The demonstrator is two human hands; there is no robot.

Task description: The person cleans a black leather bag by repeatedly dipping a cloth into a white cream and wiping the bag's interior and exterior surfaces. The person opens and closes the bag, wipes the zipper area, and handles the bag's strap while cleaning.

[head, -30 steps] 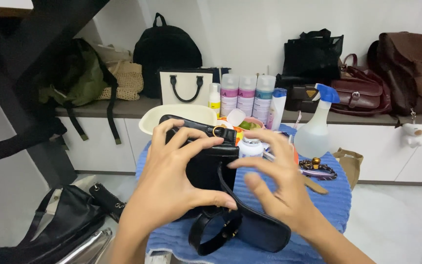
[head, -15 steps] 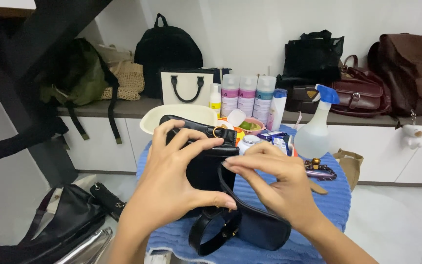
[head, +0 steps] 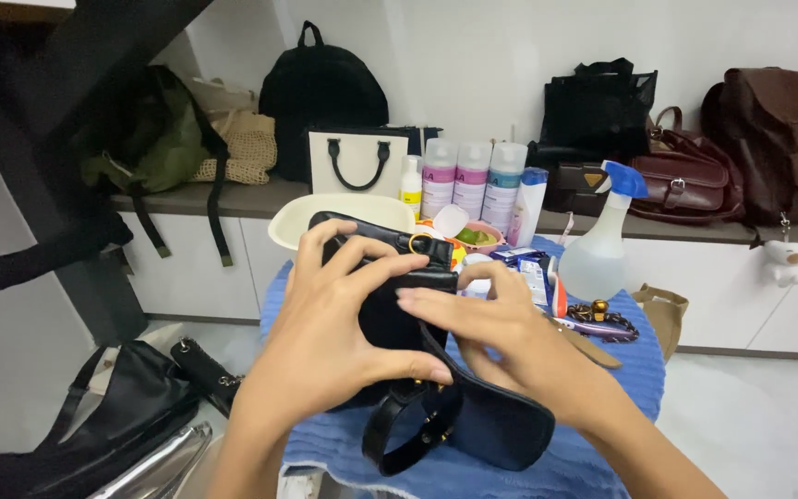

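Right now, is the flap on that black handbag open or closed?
Open. The black handbag's flap lies spread flat on the blue towel toward the camera, while the left hand grips the body.

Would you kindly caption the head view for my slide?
Left hand grips a small black handbag over a blue towel while right hand rests on its flap.

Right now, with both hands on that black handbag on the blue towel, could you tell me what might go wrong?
1. The black handbag lies among clutter: turning it could knock the open jar or the small packets just behind it.
2. The spray bottle stands upright near the right hand; a wide elbow movement might tip it onto the blue towel.
3. The bag's strap loops toward the near table edge and might drag the bag off if snagged.
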